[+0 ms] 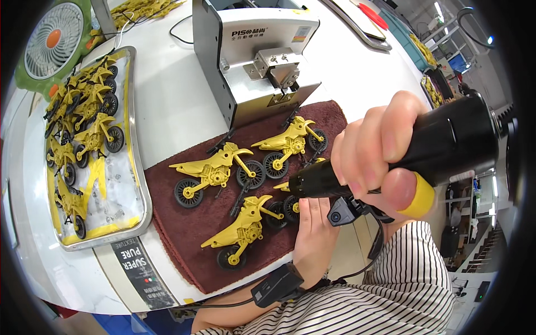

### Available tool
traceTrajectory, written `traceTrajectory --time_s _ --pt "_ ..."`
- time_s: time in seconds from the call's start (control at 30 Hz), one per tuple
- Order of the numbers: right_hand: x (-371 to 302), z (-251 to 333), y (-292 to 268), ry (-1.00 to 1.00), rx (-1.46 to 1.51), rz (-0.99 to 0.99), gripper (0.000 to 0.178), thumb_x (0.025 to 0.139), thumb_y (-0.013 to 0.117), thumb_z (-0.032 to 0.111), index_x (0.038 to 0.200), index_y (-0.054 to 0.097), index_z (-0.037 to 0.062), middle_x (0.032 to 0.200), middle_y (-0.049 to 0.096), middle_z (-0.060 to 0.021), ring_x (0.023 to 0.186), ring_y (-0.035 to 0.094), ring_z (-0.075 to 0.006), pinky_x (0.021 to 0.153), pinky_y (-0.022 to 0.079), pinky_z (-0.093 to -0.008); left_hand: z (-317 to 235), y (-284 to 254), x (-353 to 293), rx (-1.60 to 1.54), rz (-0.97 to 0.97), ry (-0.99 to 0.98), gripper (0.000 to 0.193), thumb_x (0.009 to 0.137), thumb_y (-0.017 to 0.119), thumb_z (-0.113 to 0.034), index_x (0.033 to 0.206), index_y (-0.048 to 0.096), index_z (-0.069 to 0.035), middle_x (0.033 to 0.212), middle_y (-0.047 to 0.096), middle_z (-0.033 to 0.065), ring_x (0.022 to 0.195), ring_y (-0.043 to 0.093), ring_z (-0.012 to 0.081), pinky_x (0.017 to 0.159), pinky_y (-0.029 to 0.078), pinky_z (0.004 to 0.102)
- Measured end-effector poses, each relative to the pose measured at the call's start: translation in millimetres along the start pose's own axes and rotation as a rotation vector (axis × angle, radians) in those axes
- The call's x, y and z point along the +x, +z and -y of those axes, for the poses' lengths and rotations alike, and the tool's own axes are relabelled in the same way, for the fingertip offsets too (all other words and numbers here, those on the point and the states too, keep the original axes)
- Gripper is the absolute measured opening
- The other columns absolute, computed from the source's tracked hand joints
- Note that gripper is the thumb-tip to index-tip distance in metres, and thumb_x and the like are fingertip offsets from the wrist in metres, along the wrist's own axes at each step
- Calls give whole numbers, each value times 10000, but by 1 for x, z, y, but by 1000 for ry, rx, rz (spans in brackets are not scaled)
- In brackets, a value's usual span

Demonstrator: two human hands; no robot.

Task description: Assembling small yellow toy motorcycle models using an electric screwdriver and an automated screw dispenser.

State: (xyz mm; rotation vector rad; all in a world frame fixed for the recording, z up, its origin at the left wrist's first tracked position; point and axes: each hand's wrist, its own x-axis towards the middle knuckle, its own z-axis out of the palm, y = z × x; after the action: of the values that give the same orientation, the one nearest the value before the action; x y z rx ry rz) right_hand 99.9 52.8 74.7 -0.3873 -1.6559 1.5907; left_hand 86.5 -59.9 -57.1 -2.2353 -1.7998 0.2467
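Observation:
My right hand, with a yellow band on its thumb, is wrapped around a thick black electric screwdriver. The screwdriver's narrow end points left, over the cloth. Under it, my left hand has its fingers pressed together against a yellow toy motorcycle, mostly hidden by the tool; the fingertips are covered too. Around it on the brown cloth lie other yellow toy motorcycles with black wheels: one at the left, one toward the back and one in front.
Behind the cloth stands a silver screw feeder. On the left, a metal tray carries several more toy motorcycles, with a green and white fan beyond it. Cables and small black devices hang about my wrists.

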Motion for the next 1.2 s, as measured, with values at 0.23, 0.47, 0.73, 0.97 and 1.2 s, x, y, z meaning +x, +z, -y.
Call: traceTrajectory --time_s 0.23,0.47,0.73,0.97,1.2 --pt "31 69 -34 -321 238 -32 143 764 526 125 820 399 91 712 434 4 549 413 -111 603 335 -280 15 -27 3 -542 -136 -118 554 816 480 -281 1354 376 -206 1392 287 286 1294 312 381 1055 246 451" --pt "74 26 -26 -505 29 -404 131 788 549 205 743 477 105 614 474 -4 492 469 -133 535 391 -277 94 -61 -18 -808 -227 -146 613 662 687 -313 1199 494 -90 1253 440 267 1195 427 368 1029 298 497" --pt "80 29 -20 -357 239 -311 136 774 592 141 812 523 31 634 500 -51 507 502 -154 531 421 -269 98 -54 -9 -730 -165 48 681 702 691 -398 1222 472 -17 1263 389 291 1198 384 417 1011 295 516" --pt "97 5 -37 -366 116 -294 142 760 611 116 825 541 10 631 516 -63 510 527 -164 517 425 -259 56 -30 55 -714 -327 -66 815 678 612 -607 1231 467 -25 1253 349 374 1223 281 523 1023 223 560" --pt "67 30 -7 -158 262 -324 133 758 597 136 792 516 37 612 498 -56 494 497 -151 515 410 -272 52 -21 62 -745 -111 -33 864 615 663 -572 1260 456 -36 1258 346 382 1255 208 545 1032 176 579"
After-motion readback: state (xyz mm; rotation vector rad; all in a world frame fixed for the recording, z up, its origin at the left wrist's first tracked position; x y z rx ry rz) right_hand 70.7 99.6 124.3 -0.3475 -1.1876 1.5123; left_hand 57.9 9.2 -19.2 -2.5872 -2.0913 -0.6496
